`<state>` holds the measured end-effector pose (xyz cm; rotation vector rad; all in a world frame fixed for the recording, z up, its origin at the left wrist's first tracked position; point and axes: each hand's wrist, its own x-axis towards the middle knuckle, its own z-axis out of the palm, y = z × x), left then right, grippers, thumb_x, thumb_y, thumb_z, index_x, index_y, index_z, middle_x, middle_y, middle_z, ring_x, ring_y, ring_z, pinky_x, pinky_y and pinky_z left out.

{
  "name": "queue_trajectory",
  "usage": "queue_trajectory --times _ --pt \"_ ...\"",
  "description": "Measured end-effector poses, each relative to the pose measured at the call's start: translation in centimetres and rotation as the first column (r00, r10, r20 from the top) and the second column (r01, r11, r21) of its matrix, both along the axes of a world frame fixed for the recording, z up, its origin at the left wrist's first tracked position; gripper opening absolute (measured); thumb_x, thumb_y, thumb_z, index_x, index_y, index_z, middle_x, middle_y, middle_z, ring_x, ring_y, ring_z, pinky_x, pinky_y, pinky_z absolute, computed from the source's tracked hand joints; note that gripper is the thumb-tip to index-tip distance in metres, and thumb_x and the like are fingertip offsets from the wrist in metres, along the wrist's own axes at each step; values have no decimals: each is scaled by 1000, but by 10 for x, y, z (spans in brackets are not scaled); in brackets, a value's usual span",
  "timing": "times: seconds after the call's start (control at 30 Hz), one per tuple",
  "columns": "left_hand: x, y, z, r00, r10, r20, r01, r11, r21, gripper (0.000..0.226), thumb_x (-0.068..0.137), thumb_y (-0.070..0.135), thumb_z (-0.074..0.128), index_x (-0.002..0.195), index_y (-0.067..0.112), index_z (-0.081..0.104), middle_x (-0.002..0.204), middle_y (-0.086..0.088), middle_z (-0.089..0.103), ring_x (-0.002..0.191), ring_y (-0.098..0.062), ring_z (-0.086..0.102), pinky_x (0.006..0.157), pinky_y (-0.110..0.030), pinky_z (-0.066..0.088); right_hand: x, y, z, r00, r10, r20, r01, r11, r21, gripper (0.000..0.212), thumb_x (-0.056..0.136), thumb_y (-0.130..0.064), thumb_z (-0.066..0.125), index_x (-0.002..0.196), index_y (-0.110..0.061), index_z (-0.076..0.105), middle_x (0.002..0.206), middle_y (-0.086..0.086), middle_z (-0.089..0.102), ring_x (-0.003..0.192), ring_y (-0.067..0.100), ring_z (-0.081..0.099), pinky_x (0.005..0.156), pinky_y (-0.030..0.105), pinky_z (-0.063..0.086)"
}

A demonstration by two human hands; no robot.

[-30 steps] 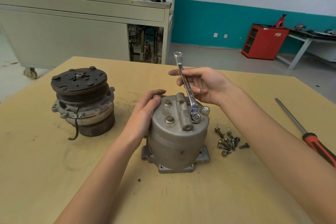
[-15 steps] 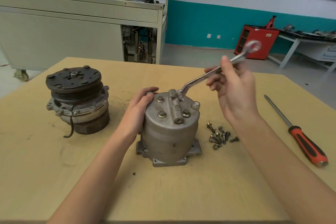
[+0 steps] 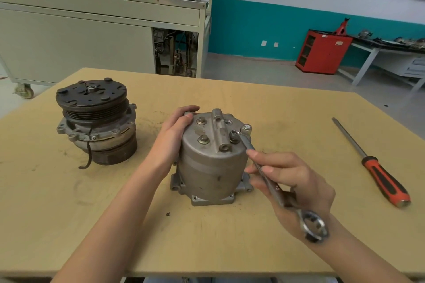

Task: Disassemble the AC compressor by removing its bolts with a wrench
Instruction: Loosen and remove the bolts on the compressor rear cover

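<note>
- I find the compressor body [image 3: 211, 163] upright in the middle of the tabletop [image 3: 230, 236], with bolt heads on its top face.
- The left hand [image 3: 173, 132] is against its upper left side, fingers [image 3: 190, 109] curled over the top edge and gripping it.
- The right hand [image 3: 294, 179] is just right of the body, fingers [image 3: 271, 156] clamped round the wrench [image 3: 272, 187].
- The wrench's far end sits on the right-hand bolt [image 3: 234, 136]. Its ring end juts out near the right wrist.
- A pulley unit [image 3: 96, 122] stands well apart at left, and a screwdriver [image 3: 381, 174] lies at right.
</note>
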<state>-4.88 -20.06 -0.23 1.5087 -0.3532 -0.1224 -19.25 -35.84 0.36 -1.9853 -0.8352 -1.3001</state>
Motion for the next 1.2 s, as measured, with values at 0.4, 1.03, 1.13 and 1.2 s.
queue_trajectory --times 0.4,1.03,1.13,1.2 --pt "-2 0 1 1000 0 -3 0 1000 11 27 103 18 40 113 27 63 113 2 65 112 -19 60 100 -37 46 3 -33 3 893 373 -250 -171 797 579 3 92 -22 58 91 -19 56 101 7 71 72 26 70 63 29 56" --pt "-1 0 3 999 -35 -13 35 999 -40 24 103 16 42 110 26 63 112 2 68 95 -6 65 85 -22 51 176 -19 75 -25 624 -781 -24 781 624 27 101 -9 36 115 -4 57 65 7 63 32 4 47 27 10 29" --pt "-1 0 2 999 -33 -3 32 999 -41 25 103 16 42 110 26 63 109 5 68 91 -2 66 83 -19 51 174 -19 73 -53 683 -728 -4 729 684 29 101 -15 35 111 -5 60 61 3 58 30 3 44 27 10 24" --pt "-1 0 1 1000 -29 -5 29 999 -34 25 103 17 42 110 27 63 110 4 68 94 -5 65 85 -21 51 171 -22 69 -34 732 -681 28 682 731 29 100 -16 34 109 -5 59 59 0 57 29 3 41 29 11 19"
